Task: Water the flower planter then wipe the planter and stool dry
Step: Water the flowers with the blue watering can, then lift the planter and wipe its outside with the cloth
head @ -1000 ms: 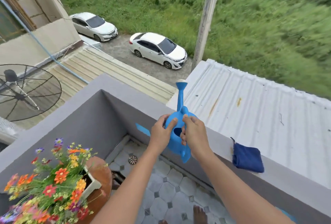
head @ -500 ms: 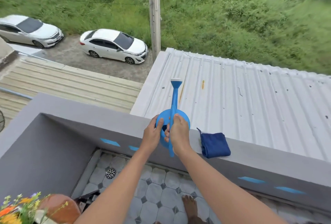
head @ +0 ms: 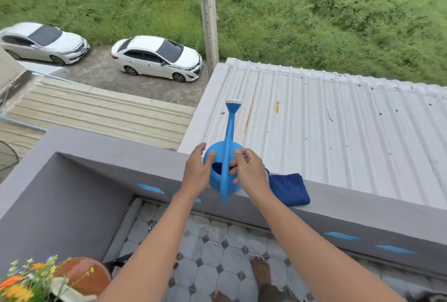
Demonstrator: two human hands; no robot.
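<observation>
Small blue plastic watering can (head: 226, 151) sits on top of the grey concrete balcony wall (head: 121, 154), spout poking out past the wall's far edge. It's thin plastic, so probably light, slick if wet, and sloshy if there's water left. The long strap handle is where I'd grab it. My left hand (head: 197, 171) rests against its left side with relaxed fingers. My right hand (head: 250, 172) is curled at the handle, and I can't tell if it's pinching. The folded dark blue cloth (head: 289, 188) is further right on the wall.

White car (head: 157, 57), second car (head: 44, 43) — pole (head: 208, 16), corrugated roof (head: 326, 120).
</observation>
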